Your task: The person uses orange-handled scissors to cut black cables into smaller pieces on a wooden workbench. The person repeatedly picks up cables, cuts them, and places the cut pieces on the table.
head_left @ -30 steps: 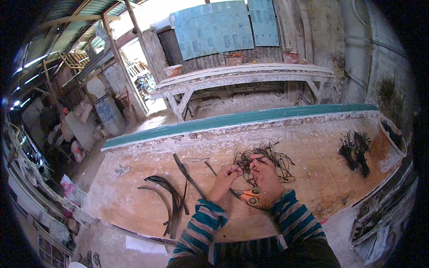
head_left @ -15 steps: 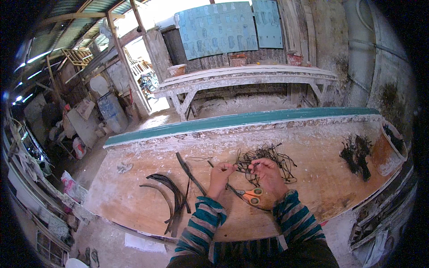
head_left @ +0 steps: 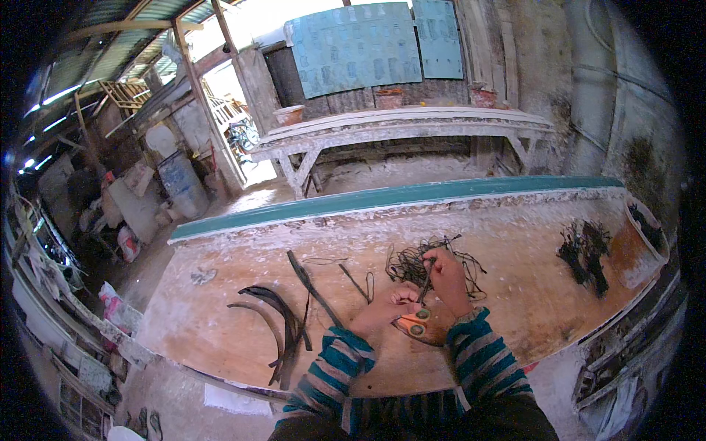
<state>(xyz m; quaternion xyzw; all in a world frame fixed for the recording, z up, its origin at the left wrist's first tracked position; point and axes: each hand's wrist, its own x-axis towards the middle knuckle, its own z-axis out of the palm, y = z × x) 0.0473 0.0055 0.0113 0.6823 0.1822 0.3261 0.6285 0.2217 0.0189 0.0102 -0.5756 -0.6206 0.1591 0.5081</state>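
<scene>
My left hand (head_left: pixel 384 309) is closed low over the wooden tabletop, its fingers curled round the lower end of a short dark cord (head_left: pixel 425 285). Above and to its right, my right hand (head_left: pixel 447 281) pinches the upper end of that cord. Orange-handled scissors (head_left: pixel 418 323) lie just under my left fingertips, partly covered by them. Behind both hands spreads a tangle of thin black cords (head_left: pixel 471 259). A long black strip (head_left: pixel 312 285) slants toward my left wrist, and several curved black strips (head_left: pixel 290 323) lie farther left.
Bundles of black cords (head_left: pixel 586 257) lie at the right, beside a brownish bucket (head_left: pixel 640 253) with dark stuff inside. A green ledge (head_left: pixel 397 200) runs along the table's far edge. Beyond stands a whitish bench (head_left: pixel 412 121) with pots on it.
My left hand has come down and to the right, over the scissors. My right hand has risen slightly, and a dark cord now shows stretched between the two hands.
</scene>
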